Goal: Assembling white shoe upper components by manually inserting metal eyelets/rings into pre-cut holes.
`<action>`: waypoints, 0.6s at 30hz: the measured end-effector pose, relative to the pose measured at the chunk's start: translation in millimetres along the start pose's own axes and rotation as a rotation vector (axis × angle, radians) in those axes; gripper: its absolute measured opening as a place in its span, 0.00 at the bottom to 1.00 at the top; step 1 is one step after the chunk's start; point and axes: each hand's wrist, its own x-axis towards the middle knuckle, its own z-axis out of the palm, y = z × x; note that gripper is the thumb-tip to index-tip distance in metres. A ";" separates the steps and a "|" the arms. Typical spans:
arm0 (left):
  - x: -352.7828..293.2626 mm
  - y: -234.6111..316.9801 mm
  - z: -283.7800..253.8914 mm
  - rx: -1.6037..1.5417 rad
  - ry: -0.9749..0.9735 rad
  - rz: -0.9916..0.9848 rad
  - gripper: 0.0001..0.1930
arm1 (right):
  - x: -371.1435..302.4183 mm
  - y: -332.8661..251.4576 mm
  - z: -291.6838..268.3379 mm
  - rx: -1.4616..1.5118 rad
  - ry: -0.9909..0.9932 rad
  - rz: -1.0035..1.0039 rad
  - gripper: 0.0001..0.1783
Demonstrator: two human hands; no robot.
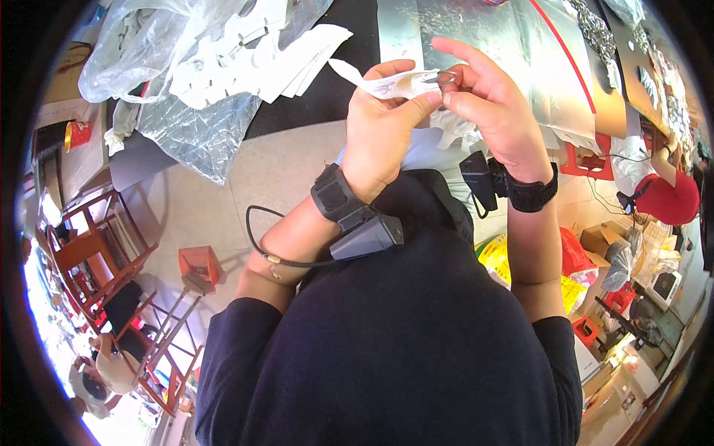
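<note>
My left hand (379,134) is closed on a white strip (390,84), thumb on one face and fingers behind. One end of the strip sticks out to the left as a free tip. At its right end sits a small curved metal loop (446,76). My right hand (491,111) has its thumb and a bent finger at this loop, while its index finger stretches out above. Whether the loop passes through the strip is too small to tell. Both hands are raised over the near edge of the dark table (297,119).
White sheets (238,67) with small metal pieces lie beside clear plastic bags (201,134) at the table's left. A shiny plate (506,44), a red cord (569,56) and metal chains (595,30) are at the right. Another person in red (669,193) works at far right.
</note>
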 end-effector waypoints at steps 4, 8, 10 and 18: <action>8.0 7.8 -7.2 -0.042 -0.027 -0.018 0.15 | -6.4 -15.7 -1.9 0.046 -0.034 -0.086 0.31; 12.4 20.3 -10.5 -0.174 -0.067 -0.058 0.10 | -18.3 -10.3 -13.4 -0.244 0.163 -0.223 0.31; 12.6 25.6 -9.2 -0.317 -0.034 -0.084 0.09 | -25.6 -1.7 -21.6 -0.175 0.152 -0.157 0.30; 21.2 32.6 -12.2 -0.419 -0.058 -0.211 0.07 | -31.2 -0.2 -20.1 -0.036 0.175 -0.057 0.27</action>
